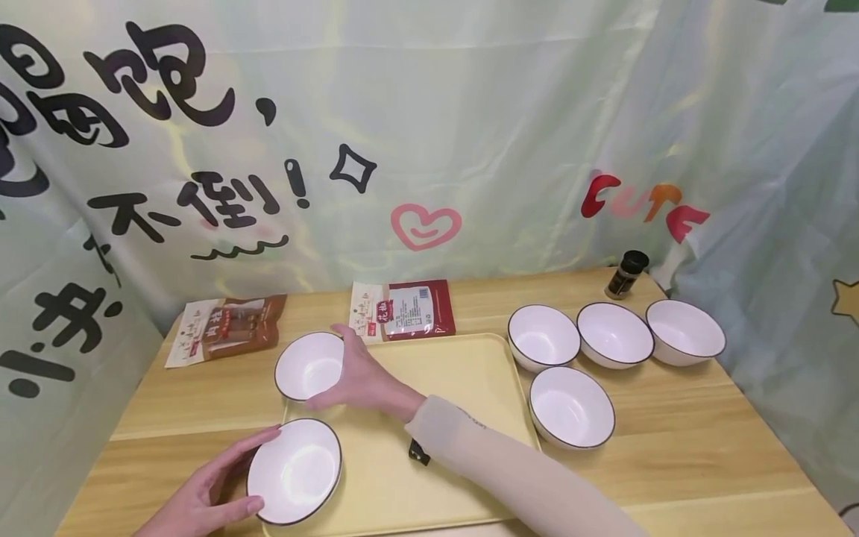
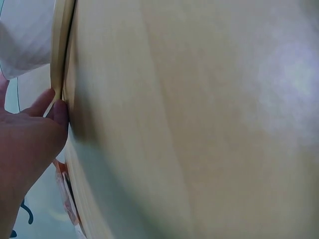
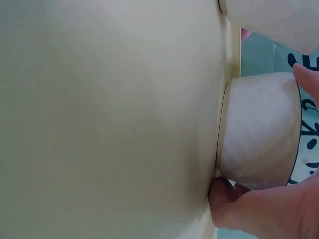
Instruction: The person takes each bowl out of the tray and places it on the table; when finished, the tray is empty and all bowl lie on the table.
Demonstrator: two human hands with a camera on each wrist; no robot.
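Note:
Two white bowls with thin dark rims stand at the left side of the pale yellow tray point(image 1: 463, 432). My left hand point(image 1: 197, 496) holds the nearer bowl point(image 1: 295, 470) from its left, thumb at the near side and fingers at the far side. Around the right side of the farther bowl point(image 1: 309, 365), my right hand point(image 1: 362, 380) is spread and grips it. The right wrist view shows that bowl point(image 3: 259, 129) over the tray edge, with fingertips low on its wall. In the left wrist view the left fingertips point(image 2: 61, 112) are close to the tray's edge.
Several matching bowls, one nearest the tray point(image 1: 572, 409), stand right of it. Behind lie a brown spice packet point(image 1: 235, 328) and a red one point(image 1: 409, 309). A black-capped jar point(image 1: 625, 276) stands at the back right. A small black object point(image 1: 417, 453) shows under the right forearm.

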